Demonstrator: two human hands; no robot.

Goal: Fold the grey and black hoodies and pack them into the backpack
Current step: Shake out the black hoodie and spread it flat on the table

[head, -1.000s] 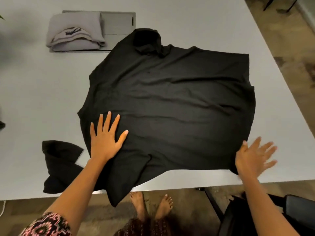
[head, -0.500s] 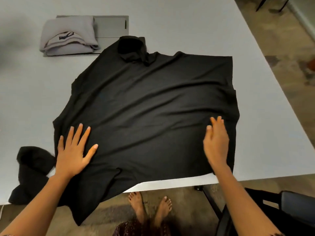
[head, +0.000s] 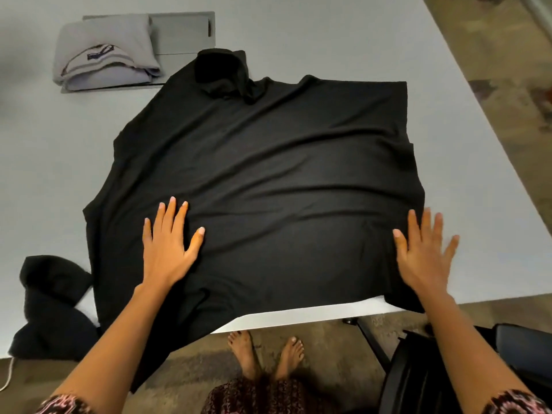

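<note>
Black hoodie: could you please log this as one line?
black hoodie spread on table | left hand, right hand flat on it | grey hoodie folded

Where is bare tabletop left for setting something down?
Free on the table: far strip right of the grey panel; right band beside the black hoodie; left patch between grey hoodie and loose sleeve. Crowded: near middle, under the hoodie, left hand and right hand.

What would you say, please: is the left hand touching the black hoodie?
Touching. The head view shows the left hand lying flat, fingers spread, on the black hoodie, with no gap.
</note>
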